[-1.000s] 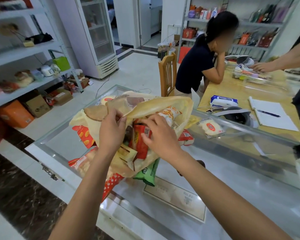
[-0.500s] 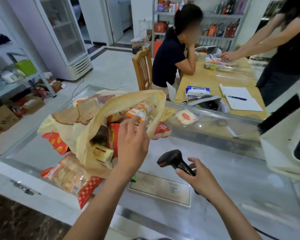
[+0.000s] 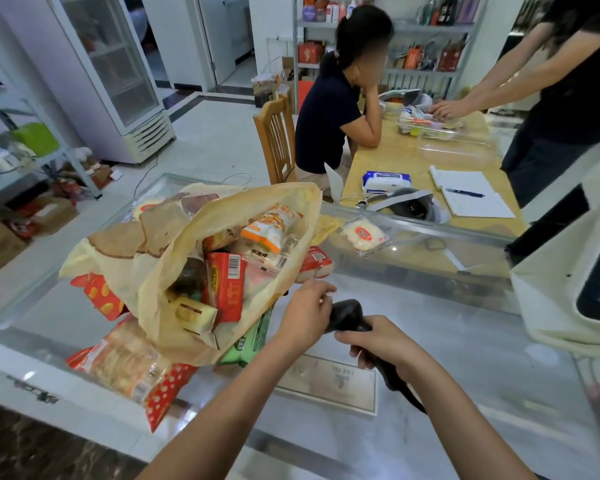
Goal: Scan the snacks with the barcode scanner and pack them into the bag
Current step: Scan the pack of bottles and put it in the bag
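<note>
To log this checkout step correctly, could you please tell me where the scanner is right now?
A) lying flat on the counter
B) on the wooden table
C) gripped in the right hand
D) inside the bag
C: the right hand is curled round the handle of the scanner, whose head points towards the left hand.
</note>
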